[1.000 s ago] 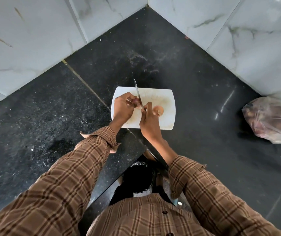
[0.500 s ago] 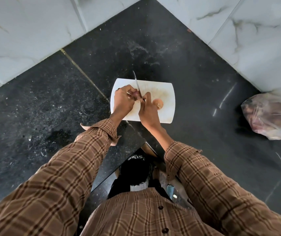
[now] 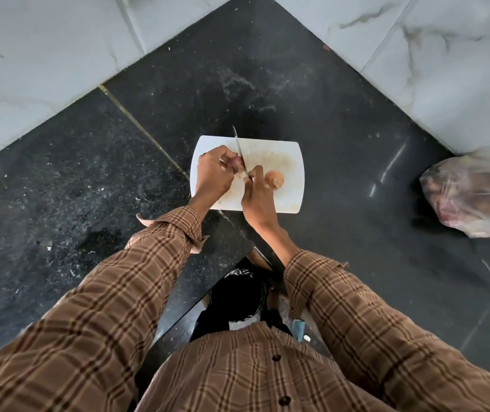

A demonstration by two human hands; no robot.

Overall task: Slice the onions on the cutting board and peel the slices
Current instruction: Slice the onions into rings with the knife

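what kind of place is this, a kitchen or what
Most likely a home kitchen corner: a black granite counter meets marble-look wall tiles, a white cutting board carries an onion, and a plastic bag of produce sits nearby.

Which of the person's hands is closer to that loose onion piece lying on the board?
Right. The right hand, gripping the knife, sits directly beside the loose onion piece. The left hand holds another onion farther away, across the blade.
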